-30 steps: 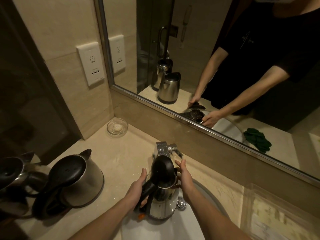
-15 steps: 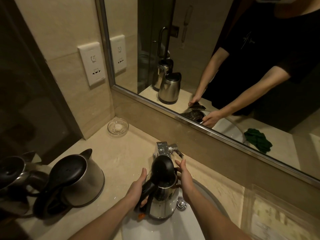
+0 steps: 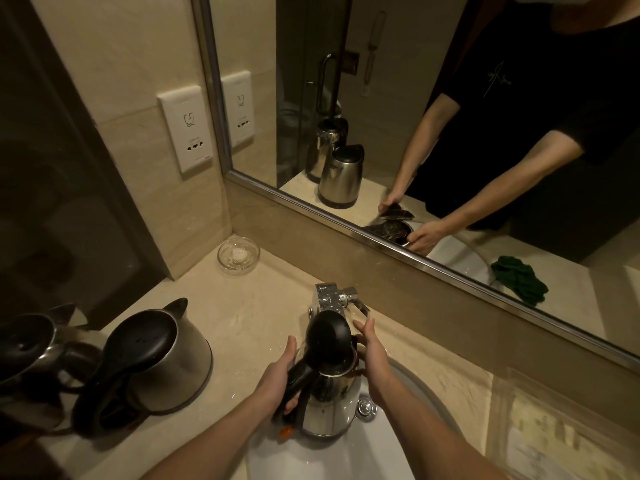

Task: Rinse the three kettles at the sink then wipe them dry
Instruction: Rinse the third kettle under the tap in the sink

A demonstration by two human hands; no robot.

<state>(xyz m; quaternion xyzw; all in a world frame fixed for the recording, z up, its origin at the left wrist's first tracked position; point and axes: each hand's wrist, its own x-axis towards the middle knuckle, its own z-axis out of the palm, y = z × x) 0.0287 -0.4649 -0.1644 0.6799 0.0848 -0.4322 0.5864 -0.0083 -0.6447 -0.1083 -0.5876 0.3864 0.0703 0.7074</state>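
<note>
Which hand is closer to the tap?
Right. The right hand rests against the kettle, fingers just below the tap; the left hand grips the handle, farther back.

The held kettle (image 3: 329, 403) was mirror-silver with black lid (image 3: 329, 341) and handle (image 3: 298, 378) and an orange switch (image 3: 286, 432); the countertop (image 3: 249, 306) was faintly veined beige, the basin (image 3: 329, 459) white, the cloth (image 3: 519, 282) dark green.

light: dim, warm yellow cast all over
shadows: wall panel (image 3: 52, 174) at 9 o'clock near black; soft shadow round side kettle (image 3: 166, 368) at 8 o'clock
glare: small highlights on faucet (image 3: 327, 299) and steel kettle (image 3: 329, 403) at 6 o'clock
distortion: wide-angle, mirror frame (image 3: 311, 212) bows, edges stretched
focus: centre sharp, 4 o'clock corner smeared
</note>
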